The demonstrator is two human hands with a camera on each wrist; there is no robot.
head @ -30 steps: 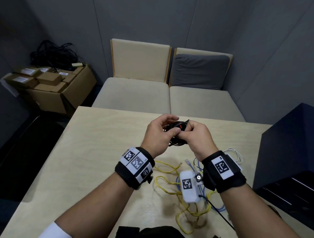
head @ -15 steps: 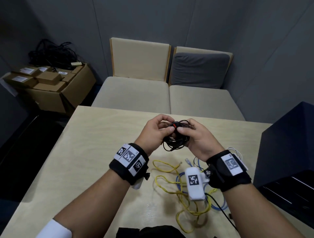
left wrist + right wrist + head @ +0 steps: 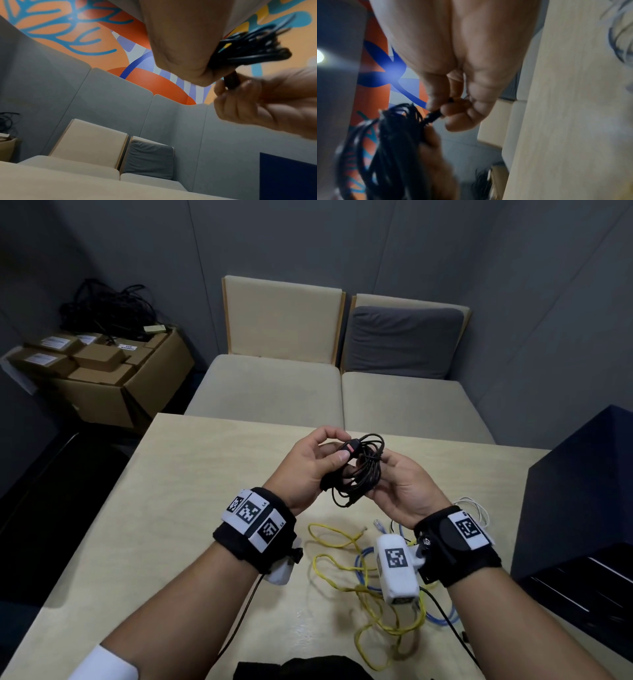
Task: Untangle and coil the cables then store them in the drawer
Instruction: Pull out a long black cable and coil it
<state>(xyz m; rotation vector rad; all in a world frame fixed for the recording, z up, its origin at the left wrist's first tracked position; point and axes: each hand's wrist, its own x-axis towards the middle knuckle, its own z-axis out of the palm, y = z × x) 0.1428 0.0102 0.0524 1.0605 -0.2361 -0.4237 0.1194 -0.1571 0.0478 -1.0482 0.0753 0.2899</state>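
Head view first: both hands are raised above the light wooden table (image 3: 191,508), working one bundle of black cable (image 3: 359,470) between them. The left hand (image 3: 308,470) grips the coil from the left, fingers curled over it and the thumb pressed beside a black plug with a red mark (image 3: 351,447). The right hand (image 3: 400,491) lies palm-up under the coil's right side; the right wrist view shows its fingertips (image 3: 453,108) pinching a black cable end. From the left wrist view the coil (image 3: 254,47) juts out past the left palm — blurred there.

On the table below the wrists lie a tangled yellow cable (image 3: 342,563) and a blue cable (image 3: 363,573) crossing each other, with a white cable (image 3: 479,508) just right of the right wrist. A dark blue cabinet (image 3: 582,491) stands at the table's right edge.
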